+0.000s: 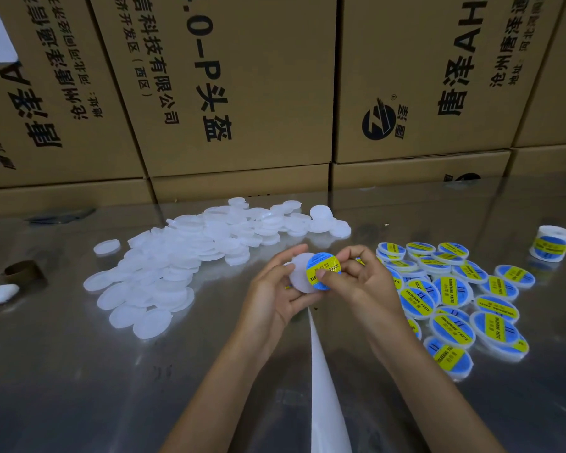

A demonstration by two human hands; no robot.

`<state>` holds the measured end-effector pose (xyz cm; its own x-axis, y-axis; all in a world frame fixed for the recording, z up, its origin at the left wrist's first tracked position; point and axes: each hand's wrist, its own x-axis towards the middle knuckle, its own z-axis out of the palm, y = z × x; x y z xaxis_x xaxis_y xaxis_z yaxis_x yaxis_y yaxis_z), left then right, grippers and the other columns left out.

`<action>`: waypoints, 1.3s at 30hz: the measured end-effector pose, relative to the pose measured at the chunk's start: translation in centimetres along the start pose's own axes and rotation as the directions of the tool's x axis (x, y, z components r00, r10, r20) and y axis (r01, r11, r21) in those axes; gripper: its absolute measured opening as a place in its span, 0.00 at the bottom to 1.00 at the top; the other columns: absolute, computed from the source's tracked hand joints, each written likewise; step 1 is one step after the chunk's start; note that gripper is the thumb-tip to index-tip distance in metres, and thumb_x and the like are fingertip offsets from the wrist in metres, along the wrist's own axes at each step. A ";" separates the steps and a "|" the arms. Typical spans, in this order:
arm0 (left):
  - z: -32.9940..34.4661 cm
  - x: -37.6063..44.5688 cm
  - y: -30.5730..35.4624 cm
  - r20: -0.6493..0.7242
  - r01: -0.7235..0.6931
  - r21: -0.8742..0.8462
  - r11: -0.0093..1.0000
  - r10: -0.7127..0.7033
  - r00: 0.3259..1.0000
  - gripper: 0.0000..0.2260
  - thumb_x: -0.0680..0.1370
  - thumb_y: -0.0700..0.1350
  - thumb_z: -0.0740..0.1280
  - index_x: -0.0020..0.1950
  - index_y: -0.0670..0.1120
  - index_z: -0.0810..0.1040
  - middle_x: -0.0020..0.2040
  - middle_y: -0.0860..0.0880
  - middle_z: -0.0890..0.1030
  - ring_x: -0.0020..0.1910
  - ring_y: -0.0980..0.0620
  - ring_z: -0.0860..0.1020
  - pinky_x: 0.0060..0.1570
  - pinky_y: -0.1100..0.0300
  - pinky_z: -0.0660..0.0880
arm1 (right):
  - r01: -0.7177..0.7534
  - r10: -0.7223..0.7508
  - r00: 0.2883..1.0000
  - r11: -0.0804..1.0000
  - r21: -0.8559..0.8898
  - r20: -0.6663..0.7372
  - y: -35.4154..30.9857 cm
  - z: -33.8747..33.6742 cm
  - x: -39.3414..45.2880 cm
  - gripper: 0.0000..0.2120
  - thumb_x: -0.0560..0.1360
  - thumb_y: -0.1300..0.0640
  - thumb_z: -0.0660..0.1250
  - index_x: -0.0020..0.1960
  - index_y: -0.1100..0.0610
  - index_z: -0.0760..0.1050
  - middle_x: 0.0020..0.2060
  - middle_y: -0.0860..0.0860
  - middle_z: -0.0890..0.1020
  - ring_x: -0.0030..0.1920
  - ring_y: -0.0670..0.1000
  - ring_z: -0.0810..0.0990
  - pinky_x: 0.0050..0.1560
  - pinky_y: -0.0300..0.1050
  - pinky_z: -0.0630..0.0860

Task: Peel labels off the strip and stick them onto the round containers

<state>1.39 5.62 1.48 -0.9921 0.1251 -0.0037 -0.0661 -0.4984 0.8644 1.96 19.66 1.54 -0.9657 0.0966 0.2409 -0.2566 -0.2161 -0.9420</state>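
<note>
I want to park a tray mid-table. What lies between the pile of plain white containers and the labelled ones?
In the head view: both hands, left and right, holding a white container and blue-yellow label, with the backing strip trailing down.

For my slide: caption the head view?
Right hand presses a blue-yellow label onto a white container held by left hand.

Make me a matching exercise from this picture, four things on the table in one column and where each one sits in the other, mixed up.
Things:
1. plain white containers
2. labelled containers
3. label roll
4. white backing strip

Places:
A. far right of the table
B. heap to the left of the hands
C. trailing down between the forearms
D. cluster to the right of the hands

Pairs: 1-B, 2-D, 3-A, 4-C
</note>
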 end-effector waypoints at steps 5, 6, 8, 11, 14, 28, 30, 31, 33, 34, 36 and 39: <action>0.4 0.0 -0.2 0.023 0.004 0.045 0.999 -0.005 1.000 0.14 0.82 0.37 0.57 0.62 0.44 0.79 0.55 0.41 0.85 0.49 0.44 0.85 0.47 0.53 0.83 | 0.063 -0.063 0.998 0.995 -0.071 -0.004 0.4 0.3 0.0 0.16 0.70 0.72 0.73 0.44 0.56 0.70 0.34 0.49 0.82 0.35 0.45 0.81 0.34 0.36 0.77; 0.5 0.0 -0.3 0.022 0.001 0.057 0.998 -0.003 1.000 0.14 0.82 0.37 0.57 0.61 0.45 0.80 0.54 0.41 0.85 0.49 0.45 0.85 0.47 0.53 0.83 | 0.077 -0.078 0.997 0.993 -0.091 -0.003 0.5 0.3 0.0 0.16 0.70 0.72 0.73 0.44 0.56 0.70 0.34 0.49 0.81 0.35 0.45 0.81 0.33 0.36 0.76; 0.5 -0.1 -0.4 0.023 -0.006 0.079 0.997 0.004 1.000 0.14 0.83 0.38 0.57 0.61 0.45 0.80 0.55 0.41 0.85 0.49 0.45 0.85 0.49 0.52 0.83 | 0.099 -0.100 0.995 0.987 -0.128 -0.002 0.6 0.3 0.0 0.16 0.70 0.71 0.74 0.44 0.55 0.70 0.34 0.48 0.81 0.35 0.44 0.80 0.33 0.35 0.76; 0.6 -0.1 -0.5 0.027 -0.018 0.103 0.994 0.016 1.000 0.15 0.83 0.37 0.56 0.62 0.45 0.80 0.55 0.40 0.84 0.50 0.45 0.84 0.50 0.52 0.82 | 0.126 -0.127 0.992 0.974 -0.187 0.004 0.8 0.3 -0.1 0.16 0.70 0.70 0.74 0.44 0.54 0.70 0.34 0.48 0.81 0.35 0.46 0.80 0.34 0.37 0.76; 0.7 -0.2 -0.5 0.031 -0.028 0.120 0.992 0.024 0.999 0.15 0.83 0.37 0.56 0.63 0.44 0.79 0.55 0.40 0.84 0.50 0.44 0.84 0.50 0.52 0.82 | 0.145 -0.149 0.989 0.964 -0.223 -0.001 1.0 0.4 -0.1 0.16 0.70 0.69 0.74 0.44 0.53 0.70 0.36 0.52 0.81 0.36 0.48 0.80 0.36 0.39 0.76; 1.1 -0.5 -0.7 0.030 -0.072 0.177 0.982 0.068 0.997 0.14 0.83 0.37 0.58 0.64 0.44 0.79 0.54 0.42 0.85 0.50 0.44 0.84 0.49 0.53 0.81 | 0.173 -0.183 0.983 0.951 -0.257 -0.015 1.8 0.3 0.3 0.17 0.69 0.67 0.75 0.44 0.51 0.70 0.35 0.49 0.80 0.33 0.44 0.79 0.33 0.35 0.74; 1.1 -0.5 -0.7 0.027 -0.078 0.187 0.979 0.074 0.997 0.14 0.82 0.36 0.58 0.64 0.44 0.79 0.54 0.42 0.84 0.49 0.45 0.84 0.47 0.55 0.82 | 0.180 -0.193 0.981 0.945 -0.272 -0.021 2.0 0.3 0.3 0.17 0.69 0.66 0.75 0.43 0.51 0.70 0.34 0.47 0.80 0.33 0.44 0.79 0.33 0.36 0.75; 1.1 -0.6 -0.7 0.026 -0.081 0.190 0.978 0.078 0.997 0.14 0.82 0.36 0.58 0.64 0.44 0.79 0.54 0.42 0.84 0.49 0.46 0.84 0.46 0.56 0.82 | 0.182 -0.197 0.980 0.943 -0.280 -0.027 2.0 0.3 0.3 0.16 0.69 0.66 0.75 0.43 0.50 0.70 0.34 0.47 0.80 0.33 0.45 0.79 0.34 0.37 0.75; 1.2 -0.6 -0.7 0.025 -0.087 0.177 0.980 0.084 0.996 0.15 0.82 0.35 0.59 0.64 0.43 0.79 0.54 0.42 0.84 0.49 0.45 0.84 0.46 0.57 0.82 | 0.183 -0.208 0.977 0.930 -0.318 -0.048 2.1 0.2 0.2 0.16 0.69 0.63 0.76 0.44 0.50 0.70 0.35 0.47 0.79 0.33 0.45 0.77 0.35 0.40 0.75; 1.2 -0.6 -0.7 0.023 -0.089 0.161 0.983 0.086 0.996 0.15 0.82 0.34 0.59 0.64 0.43 0.79 0.54 0.41 0.84 0.49 0.45 0.84 0.46 0.56 0.82 | 0.186 -0.220 0.974 0.917 -0.352 -0.060 2.1 0.2 0.3 0.16 0.68 0.61 0.77 0.44 0.50 0.71 0.36 0.46 0.78 0.33 0.45 0.74 0.35 0.39 0.74; 1.2 -0.6 -0.5 0.013 -0.086 0.109 0.990 0.085 0.996 0.15 0.81 0.34 0.58 0.63 0.42 0.79 0.53 0.41 0.84 0.49 0.44 0.83 0.47 0.55 0.83 | 0.189 -0.242 0.967 0.896 -0.402 -0.085 2.1 0.0 0.3 0.17 0.66 0.58 0.79 0.44 0.50 0.71 0.37 0.45 0.75 0.33 0.42 0.70 0.35 0.34 0.71; 1.1 -0.6 -0.3 0.019 -0.051 -0.019 0.999 0.052 0.998 0.14 0.81 0.34 0.58 0.63 0.42 0.78 0.55 0.40 0.84 0.49 0.44 0.83 0.47 0.54 0.83 | 0.153 -0.214 0.970 0.909 -0.387 -0.119 2.2 -0.3 0.6 0.18 0.65 0.55 0.81 0.45 0.51 0.72 0.39 0.45 0.75 0.34 0.41 0.70 0.38 0.31 0.70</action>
<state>2.09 6.58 1.79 -0.9920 0.1153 0.0504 -0.0172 -0.5204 0.8537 0.80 19.58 -0.42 -0.8769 0.2553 0.4072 -0.3661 0.1941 -0.9101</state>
